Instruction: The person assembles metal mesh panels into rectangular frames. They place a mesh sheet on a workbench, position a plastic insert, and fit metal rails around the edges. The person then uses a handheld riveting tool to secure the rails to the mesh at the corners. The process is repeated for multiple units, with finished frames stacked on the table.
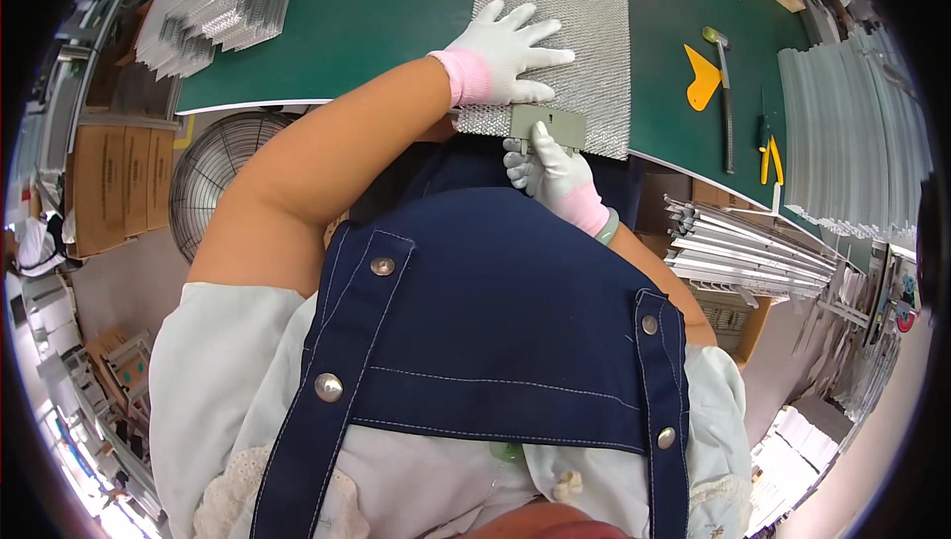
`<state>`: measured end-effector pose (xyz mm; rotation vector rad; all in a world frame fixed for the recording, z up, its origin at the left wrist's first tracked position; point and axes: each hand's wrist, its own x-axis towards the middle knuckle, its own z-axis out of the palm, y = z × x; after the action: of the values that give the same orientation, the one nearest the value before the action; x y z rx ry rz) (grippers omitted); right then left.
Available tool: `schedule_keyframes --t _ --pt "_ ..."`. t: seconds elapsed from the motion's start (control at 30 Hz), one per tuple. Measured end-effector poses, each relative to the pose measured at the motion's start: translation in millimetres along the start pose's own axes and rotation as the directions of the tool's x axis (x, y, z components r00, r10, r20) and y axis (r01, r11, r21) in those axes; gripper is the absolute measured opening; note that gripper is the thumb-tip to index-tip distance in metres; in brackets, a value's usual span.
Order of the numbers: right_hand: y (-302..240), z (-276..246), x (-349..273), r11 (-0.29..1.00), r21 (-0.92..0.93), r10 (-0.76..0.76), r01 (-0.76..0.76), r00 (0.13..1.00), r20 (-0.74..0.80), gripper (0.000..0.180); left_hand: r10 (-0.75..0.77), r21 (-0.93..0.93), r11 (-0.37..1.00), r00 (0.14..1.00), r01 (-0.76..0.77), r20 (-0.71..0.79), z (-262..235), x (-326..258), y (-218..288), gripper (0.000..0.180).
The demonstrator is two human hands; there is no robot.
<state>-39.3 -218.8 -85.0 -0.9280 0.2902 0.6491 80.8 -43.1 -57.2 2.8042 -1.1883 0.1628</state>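
The silver mesh panel point(570, 24) lies flat on the green table point(396, 4), in the upper centre of the frame. Its long axis runs from the table's near edge up toward the top of the frame, and its near end slightly overhangs that edge.

The left hand point(505, 53), in a white glove with a pink cuff, rests palm down on the lower left part of the panel with fingers spread. It presses and grips nothing.

The right hand point(550, 170), gloved the same way, is just below the table edge at centre frame. Its fingers are closed around a small grey-green flat metal piece point(548, 126), which sits against the panel's near edge.

The panel's near edge is directly above the right-hand grip, and the right hand is the nearer to that edge.

At the upper right, a yellow scraper point(701, 78) and a hammer point(725, 93) lie on the table, well apart from both hands. Stacks of mesh sheets point(213, 4) occupy the upper left.
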Motion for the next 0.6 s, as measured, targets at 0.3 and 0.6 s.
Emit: schedule_keyframes --t 0.3,0.6 --pt "2.7 6.2 -40.5 0.961 0.248 0.175 -0.121 0.962 -0.21 0.042 -0.021 -0.037 0.999 1.0 0.021 -0.02 1.6 -21.3 37.4 0.061" --pt "26.2 -22.8 -25.4 0.979 0.202 0.046 -0.039 0.999 -0.029 0.041 -0.031 -0.03 0.999 1.0 0.031 -0.001 0.0 -21.3 39.7 0.061"
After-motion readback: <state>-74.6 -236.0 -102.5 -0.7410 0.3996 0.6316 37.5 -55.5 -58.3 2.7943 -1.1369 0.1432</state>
